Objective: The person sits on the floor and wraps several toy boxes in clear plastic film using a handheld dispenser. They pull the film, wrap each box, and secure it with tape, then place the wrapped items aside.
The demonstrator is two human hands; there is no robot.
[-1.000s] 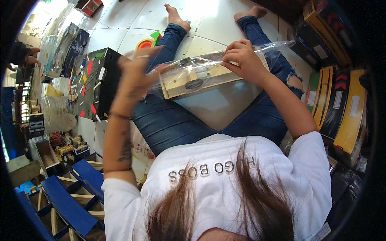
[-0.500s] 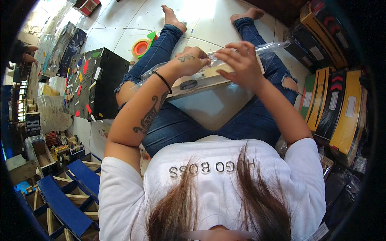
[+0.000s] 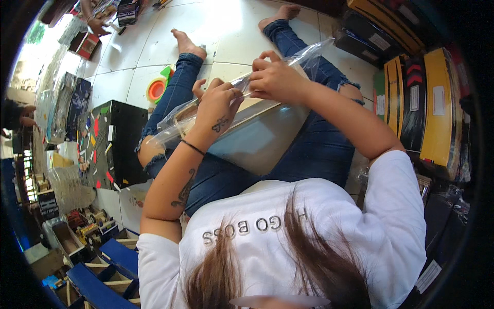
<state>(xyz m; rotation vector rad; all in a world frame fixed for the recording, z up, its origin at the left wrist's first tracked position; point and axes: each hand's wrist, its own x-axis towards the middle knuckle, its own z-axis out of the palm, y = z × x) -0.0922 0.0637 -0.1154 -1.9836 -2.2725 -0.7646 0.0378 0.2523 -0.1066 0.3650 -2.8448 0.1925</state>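
Observation:
Across my lap lies a flat grey-blue panel (image 3: 252,147). Along its far edge is a pale wooden-looking piece (image 3: 253,112) inside clear plastic wrap (image 3: 315,55), which sticks out past both ends. My left hand (image 3: 218,103) is closed at the middle of the wrap, thumb and forefinger pinching the film while another finger stands out. Beside it to the right, my right hand (image 3: 275,78) is closed too, its curled fingers gripping the film's upper edge. The hands are a short gap apart and partly cover the piece.
An orange tape roll (image 3: 156,90) on a green dispenser lies beyond my left leg. Left of me stands a black box (image 3: 126,139) dotted with coloured scraps, near blue wooden frames (image 3: 95,280). Wrapped yellow and black boxes (image 3: 438,105) line the right. Another person's hand (image 3: 98,26) shows at far left.
The wrapped piece now lies more steeply slanted, its right end farther up. My left hand has moved left and down, the right hand left, and the view has shifted.

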